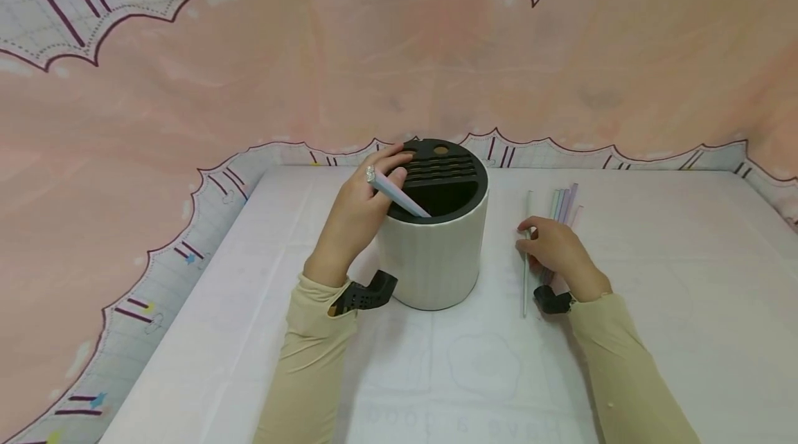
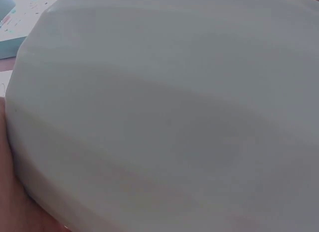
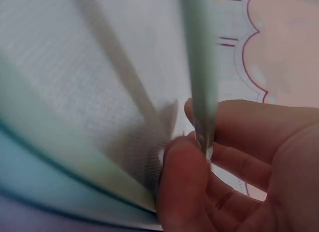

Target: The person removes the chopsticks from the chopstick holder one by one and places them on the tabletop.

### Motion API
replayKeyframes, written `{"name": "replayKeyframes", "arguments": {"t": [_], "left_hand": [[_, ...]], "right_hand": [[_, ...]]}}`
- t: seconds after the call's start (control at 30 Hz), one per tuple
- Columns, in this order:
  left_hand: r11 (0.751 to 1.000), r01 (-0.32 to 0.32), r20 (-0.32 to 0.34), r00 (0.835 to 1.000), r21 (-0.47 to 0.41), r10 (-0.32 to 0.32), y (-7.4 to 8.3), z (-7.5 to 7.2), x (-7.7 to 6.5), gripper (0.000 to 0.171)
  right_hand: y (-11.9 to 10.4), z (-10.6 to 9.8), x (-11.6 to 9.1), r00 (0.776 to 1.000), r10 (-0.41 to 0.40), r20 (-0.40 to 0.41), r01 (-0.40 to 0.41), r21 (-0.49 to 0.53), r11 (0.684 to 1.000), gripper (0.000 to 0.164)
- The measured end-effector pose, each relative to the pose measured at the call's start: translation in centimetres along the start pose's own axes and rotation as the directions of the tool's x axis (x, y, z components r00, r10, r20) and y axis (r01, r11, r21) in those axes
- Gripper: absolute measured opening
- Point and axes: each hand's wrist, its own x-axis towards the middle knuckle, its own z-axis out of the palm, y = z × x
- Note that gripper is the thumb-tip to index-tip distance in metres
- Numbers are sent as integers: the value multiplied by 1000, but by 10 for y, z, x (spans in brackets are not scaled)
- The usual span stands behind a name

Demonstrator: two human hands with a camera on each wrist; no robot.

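Note:
A white round container (image 1: 433, 264) with a black slotted lid (image 1: 439, 170) stands upright on the table. My left hand (image 1: 358, 212) grips its upper left rim, fingers over the lid; in the left wrist view the white wall (image 2: 164, 112) fills nearly everything. A pale blue-lilac stick (image 1: 399, 194) with a glittery end leans out of the lid's large opening, across the left hand. To the right, my right hand (image 1: 557, 250) pinches a thin pale green stick (image 3: 202, 58), like a drinking straw, between thumb and forefinger. Several pastel sticks (image 1: 564, 203) lie beside and partly under that hand.
The table bears a white cloth (image 1: 679, 333). Behind it hangs a peach backdrop (image 1: 399, 63) with a scalloped printed border. A dark wrist camera (image 1: 374, 289) sits on the left wrist, close to the container's wall; another (image 1: 551, 300) is on the right wrist.

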Motion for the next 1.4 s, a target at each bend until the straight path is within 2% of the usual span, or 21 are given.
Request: {"name": "replayKeyframes", "arguments": {"t": [0.33,0.47,0.57,0.73,0.83,0.93,1.03,1.2,1.3,1.4], "left_hand": [[1000,10,-7,1000,6,-10,0,0,1,41],[1000,15,-5,1000,7,-15,1,0,1,41],[1000,15,-2,1000,4,-15,1,0,2,41],[1000,13,-1,1000,7,-13,0,1,3,41],[1000,11,-1,1000,9,-11,0,1,2,41],[1000,9,-3,1000,7,-9,0,1,2,41],[1000,5,-6,1000,4,-5,0,1,2,41],[1000,11,-7,1000,7,-11,0,1,1,41],[1000,12,-7,1000,16,-12,0,1,2,41],[1000,12,-7,1000,25,-12,0,2,2,41]], "right_hand": [[0,-4,1,1000,-17,-22,16,-7,1000,31],[-4,-7,2,994,-55,-94,58,37,998,32],[-11,-9,1,978,-105,-181,125,99,987,32],[-27,-12,-3,933,-154,-326,223,187,957,30],[-39,-14,-8,896,-180,-407,283,211,936,28],[-52,-15,-14,869,-237,-434,358,221,907,29],[-63,-14,-19,848,-312,-429,440,239,866,33],[-74,-13,-25,813,-358,-460,519,292,803,34],[-81,-13,-29,775,-371,-512,567,303,766,32],[-96,-18,-43,725,-388,-569,615,282,736,29]]}}
